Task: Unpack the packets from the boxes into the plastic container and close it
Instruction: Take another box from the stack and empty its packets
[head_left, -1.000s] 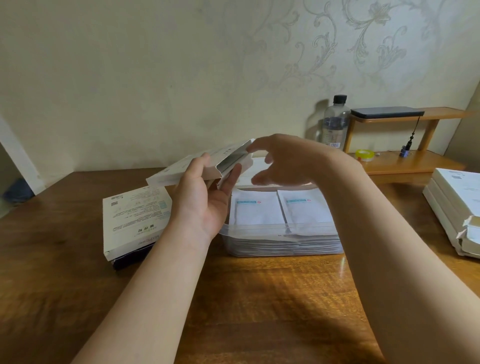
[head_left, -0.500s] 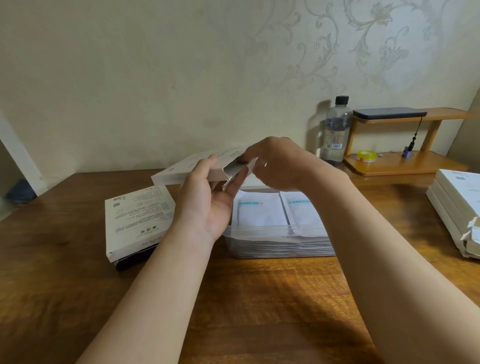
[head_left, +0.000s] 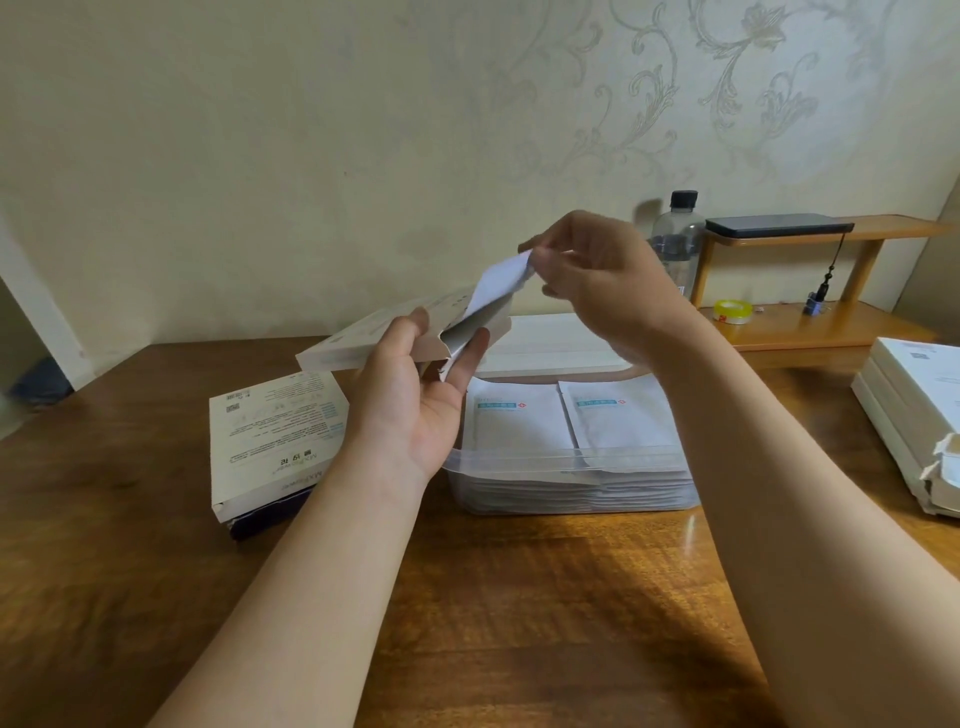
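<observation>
My left hand (head_left: 415, 400) grips a flat white box (head_left: 363, 340) and holds it tilted above the table, its open end toward the right. My right hand (head_left: 597, 283) pinches the corner of a white packet (head_left: 501, 283) that sticks halfway out of that open end. Below them stands a clear plastic container (head_left: 571, 486), filled with two side-by-side stacks of white packets (head_left: 566, 421). A white lid (head_left: 550, 343) lies flat just behind the container.
A white box (head_left: 270, 441) lies on a dark one at the left. Several flattened white boxes (head_left: 914, 415) are stacked at the right edge. A water bottle (head_left: 675, 244) and a wooden shelf (head_left: 810, 322) with a phone and tape roll stand at the back right.
My right hand reached into the box's open end, took hold of a packet and has drawn it up and to the right, partly out. The left hand kept holding the box.
</observation>
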